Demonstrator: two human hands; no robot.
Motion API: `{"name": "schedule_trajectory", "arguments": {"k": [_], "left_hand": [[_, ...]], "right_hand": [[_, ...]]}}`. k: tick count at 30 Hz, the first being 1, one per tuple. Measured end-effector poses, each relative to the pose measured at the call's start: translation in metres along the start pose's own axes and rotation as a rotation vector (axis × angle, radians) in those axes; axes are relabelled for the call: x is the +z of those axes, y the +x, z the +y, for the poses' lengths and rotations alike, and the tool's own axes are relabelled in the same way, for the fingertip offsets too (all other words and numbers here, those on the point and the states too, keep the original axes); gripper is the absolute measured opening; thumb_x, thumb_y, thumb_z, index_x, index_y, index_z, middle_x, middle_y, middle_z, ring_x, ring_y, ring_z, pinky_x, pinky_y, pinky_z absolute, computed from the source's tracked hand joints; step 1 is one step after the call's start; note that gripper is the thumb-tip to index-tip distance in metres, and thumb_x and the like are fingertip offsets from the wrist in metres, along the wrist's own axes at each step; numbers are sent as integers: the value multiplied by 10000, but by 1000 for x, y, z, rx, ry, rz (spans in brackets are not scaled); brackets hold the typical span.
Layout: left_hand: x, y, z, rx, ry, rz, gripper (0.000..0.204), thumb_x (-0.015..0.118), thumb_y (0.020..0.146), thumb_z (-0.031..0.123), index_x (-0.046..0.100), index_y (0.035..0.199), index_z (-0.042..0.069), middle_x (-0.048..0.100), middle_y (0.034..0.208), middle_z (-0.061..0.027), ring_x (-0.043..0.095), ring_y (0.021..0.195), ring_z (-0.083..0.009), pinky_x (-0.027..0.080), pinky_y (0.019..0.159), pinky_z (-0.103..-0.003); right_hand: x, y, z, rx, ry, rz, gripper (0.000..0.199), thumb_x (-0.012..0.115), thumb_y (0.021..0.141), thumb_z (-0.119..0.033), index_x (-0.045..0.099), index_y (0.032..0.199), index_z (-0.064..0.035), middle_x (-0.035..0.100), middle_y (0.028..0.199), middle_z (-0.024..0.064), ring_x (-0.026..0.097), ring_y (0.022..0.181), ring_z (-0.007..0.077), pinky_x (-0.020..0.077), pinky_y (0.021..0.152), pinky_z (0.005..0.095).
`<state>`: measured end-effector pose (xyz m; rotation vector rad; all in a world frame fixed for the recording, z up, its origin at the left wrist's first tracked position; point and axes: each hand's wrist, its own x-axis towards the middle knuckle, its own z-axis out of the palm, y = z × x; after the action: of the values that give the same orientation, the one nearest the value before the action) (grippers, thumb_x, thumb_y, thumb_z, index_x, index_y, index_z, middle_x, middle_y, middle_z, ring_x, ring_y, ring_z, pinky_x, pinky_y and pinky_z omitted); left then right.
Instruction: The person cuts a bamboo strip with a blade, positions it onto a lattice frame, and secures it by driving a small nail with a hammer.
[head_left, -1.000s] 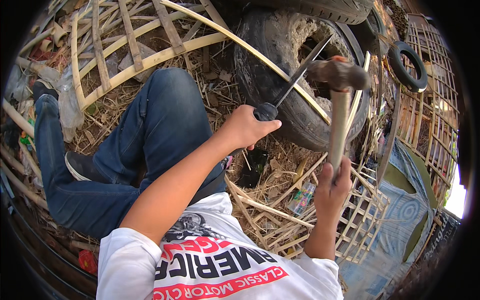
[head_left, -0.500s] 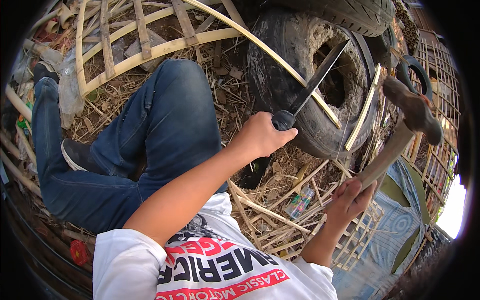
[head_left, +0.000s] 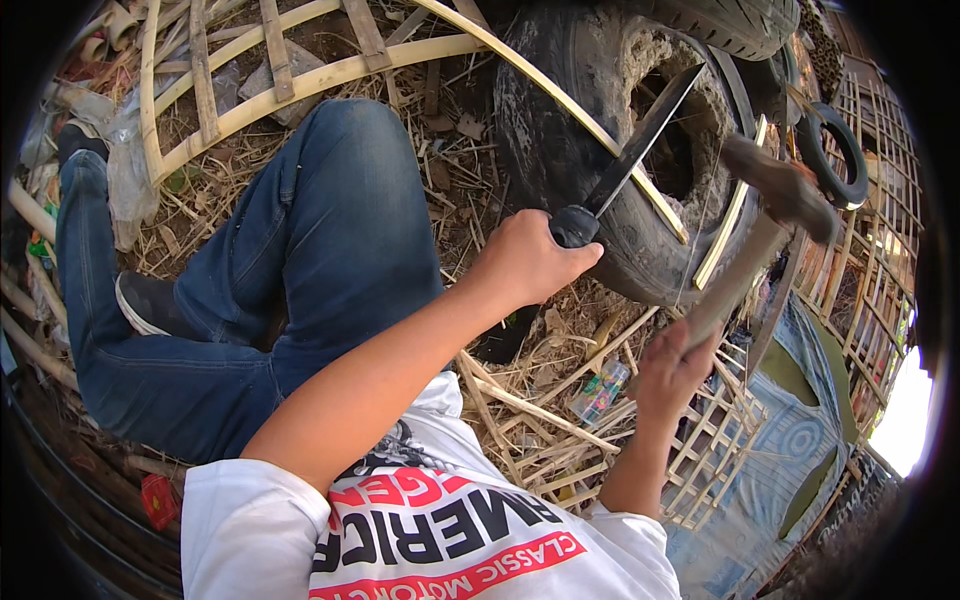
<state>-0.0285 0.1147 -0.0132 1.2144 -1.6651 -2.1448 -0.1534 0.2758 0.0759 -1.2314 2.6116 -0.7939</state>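
Left hand (head_left: 525, 262) gripping dark flat-bladed knife (head_left: 640, 145) on pale bamboo strip (head_left: 560, 105), right hand (head_left: 672, 368) clutching wooden mallet (head_left: 760, 235)

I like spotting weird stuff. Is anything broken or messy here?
Yes. The big black rubber tyre lying on the ground looks worn, its centre hole ragged and crusted with pale dirt. Dry straw and split bamboo strips lie scattered around it, with a small crumpled plastic bottle among them.
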Motion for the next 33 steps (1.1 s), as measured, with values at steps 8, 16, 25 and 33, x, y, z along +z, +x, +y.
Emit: {"name": "schedule_trajectory", "arguments": {"k": [8,16,25,33], "left_hand": [[-2,0,5,-41,21,-22,388,742,820,354,606,741,-1,559,547,-38,569,425,-150,476,451,-308],[-5,-1,6,-77,52,-42,372,752,814,334,602,739,1,574,566,-46,582,437,-148,487,438,-297],[-2,-2,10,-89,20,-69,398,759,797,352,610,757,-15,582,577,-58,613,469,-159,506,469,-307],[-2,1,3,-37,68,24,395,758,796,348,611,752,-17,596,578,-70,614,459,-171,499,462,-308]], "right_hand": [[-14,-7,-6,36,378,200,244,515,1033,-263,491,997,-23,482,642,-12,435,486,47,338,422,230],[-21,-5,-6,48,208,88,256,528,1034,-318,507,1014,-63,439,604,-33,399,452,13,289,384,177],[-17,3,-2,196,176,-9,251,537,1027,-277,534,979,-31,486,619,-19,421,503,46,351,475,247],[15,-1,4,96,-88,-99,271,572,1009,-292,546,986,-23,523,637,23,488,573,74,373,513,244]]}}
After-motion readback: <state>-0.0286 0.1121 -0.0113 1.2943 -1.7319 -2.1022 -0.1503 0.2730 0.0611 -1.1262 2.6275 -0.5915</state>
